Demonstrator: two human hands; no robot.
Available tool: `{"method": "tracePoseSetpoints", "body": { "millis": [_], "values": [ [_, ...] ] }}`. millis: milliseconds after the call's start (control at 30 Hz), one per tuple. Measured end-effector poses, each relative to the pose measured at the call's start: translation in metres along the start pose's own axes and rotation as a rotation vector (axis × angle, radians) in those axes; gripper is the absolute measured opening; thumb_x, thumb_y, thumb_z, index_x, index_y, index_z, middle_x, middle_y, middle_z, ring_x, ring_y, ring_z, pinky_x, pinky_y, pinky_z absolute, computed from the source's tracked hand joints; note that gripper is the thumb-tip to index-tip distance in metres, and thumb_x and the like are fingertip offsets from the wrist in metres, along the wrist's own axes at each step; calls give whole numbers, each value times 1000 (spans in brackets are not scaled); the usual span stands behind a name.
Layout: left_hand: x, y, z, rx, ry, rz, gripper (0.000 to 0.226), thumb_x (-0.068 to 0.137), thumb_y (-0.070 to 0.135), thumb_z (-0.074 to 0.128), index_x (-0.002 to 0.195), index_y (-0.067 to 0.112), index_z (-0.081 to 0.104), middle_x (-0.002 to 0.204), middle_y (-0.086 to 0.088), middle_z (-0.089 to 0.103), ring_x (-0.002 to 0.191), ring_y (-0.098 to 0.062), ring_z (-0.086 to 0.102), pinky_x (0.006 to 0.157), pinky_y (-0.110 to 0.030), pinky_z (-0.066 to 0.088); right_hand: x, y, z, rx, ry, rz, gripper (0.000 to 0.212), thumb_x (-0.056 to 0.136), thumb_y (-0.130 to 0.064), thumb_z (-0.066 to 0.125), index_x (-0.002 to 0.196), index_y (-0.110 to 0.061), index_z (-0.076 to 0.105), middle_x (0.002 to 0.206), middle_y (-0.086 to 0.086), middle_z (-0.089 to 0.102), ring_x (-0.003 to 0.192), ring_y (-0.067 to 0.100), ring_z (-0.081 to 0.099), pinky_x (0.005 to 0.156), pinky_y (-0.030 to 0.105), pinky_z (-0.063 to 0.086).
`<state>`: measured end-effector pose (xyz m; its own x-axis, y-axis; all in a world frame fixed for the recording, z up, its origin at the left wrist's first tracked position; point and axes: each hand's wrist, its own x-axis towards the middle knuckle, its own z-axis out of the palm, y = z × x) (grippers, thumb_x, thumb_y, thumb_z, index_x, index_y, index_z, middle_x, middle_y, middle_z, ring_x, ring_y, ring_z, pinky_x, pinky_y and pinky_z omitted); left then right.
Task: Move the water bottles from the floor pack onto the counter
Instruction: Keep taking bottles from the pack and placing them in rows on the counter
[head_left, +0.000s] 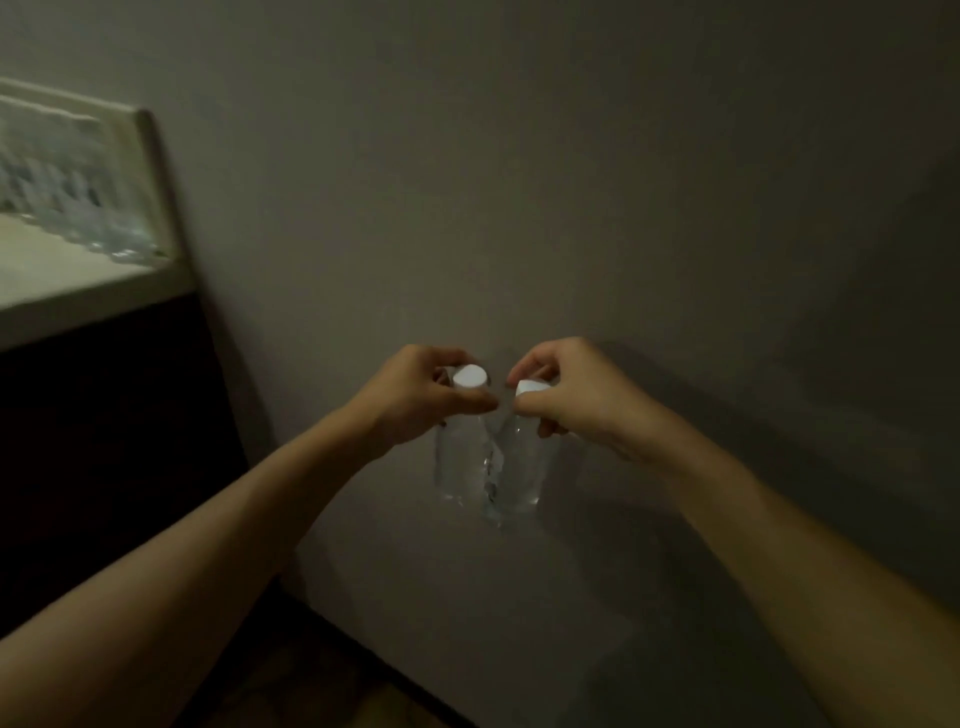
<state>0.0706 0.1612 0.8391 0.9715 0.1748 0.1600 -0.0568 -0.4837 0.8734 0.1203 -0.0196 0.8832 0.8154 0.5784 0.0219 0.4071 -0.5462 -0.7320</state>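
Against a plain grey wall (519, 182), mid-frame, two bare forearms reach forward and each hand carries one clear water bottle by its neck.

Left hand (415, 400): fingers curled round the neck of the left bottle (457, 467), thumb lying across the front just under the white cap (470, 376). Cap top faces the camera. Bottle body hangs below the hand, roughly upright, clear of any surface.

Right hand (566, 395): fingers and thumb pinched round the neck of the right bottle (524, 467), directly below its white cap (531, 387). This bottle also hangs free in the air.

Relations: the two bottles hang side by side, lower bodies touching or very nearly so; which of the two I cannot tell, because the clear plastic blends together in the dim light. Caps sit close, a small gap between them. The two thumbs nearly meet between the caps.

Counter (78, 291): upper left of frame, pale top with a raised pale edge at the wall end, dark cabinet front (104, 441) beneath. More bottles (78, 218) stand on it in a row along the back, heavily blurred; count unreadable. Both held bottles are well apart from the counter, to its right and lower in the frame.

Floor (363, 691): dark strip at bottom, between cabinet front and wall. Lighting low throughout.
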Motion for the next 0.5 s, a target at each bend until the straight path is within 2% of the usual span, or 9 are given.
{"method": "tracePoseSetpoints", "body": {
  "millis": [67,100,167,233,367,500],
  "values": [
    [-7,0,-13,29,68,1,38,59,49,81,89,26,74,92,-22,71,90,-42,67,82,-54,55,8,-10,5,-25,-40,-66,23,81,-5,64,102,-11,68,101,7,61,55,9,62,47,16,48],
    [-10,1,-19,42,106,3,43,57,54,80,89,27,74,90,-22,71,86,-42,67,79,-53,56,11,-15,5,-33,-56,-109,22,81,-5,64,101,-12,69,102,5,60,54,4,62,48,16,48],
    [-18,1,-34,52,208,-9,42,59,55,84,87,24,74,80,-16,72,67,-27,65,68,-40,54,18,-27,4,-43,-93,-189,21,82,-4,63,98,-15,70,97,1,58,53,0,59,48,15,47],
    [-26,5,-50,76,322,-26,35,67,49,84,86,21,74,72,-6,72,62,-11,61,61,-31,47,25,-39,4,-33,-135,-243,20,82,-3,62,95,-16,70,91,0,58,59,3,56,50,15,47],
    [-42,10,-77,231,503,20,37,72,54,79,81,18,75,65,-5,70,57,-8,54,57,-31,43,38,-66,12,-25,-162,-371,17,80,-1,63,86,-17,67,82,3,59,62,9,54,51,19,48],
    [-55,11,-106,277,615,43,38,71,55,79,79,19,72,62,-1,67,55,-7,52,56,-28,42,50,-96,29,-94,-221,-412,16,78,-4,65,88,-15,68,86,2,61,69,8,56,54,22,49]
  ]
}}
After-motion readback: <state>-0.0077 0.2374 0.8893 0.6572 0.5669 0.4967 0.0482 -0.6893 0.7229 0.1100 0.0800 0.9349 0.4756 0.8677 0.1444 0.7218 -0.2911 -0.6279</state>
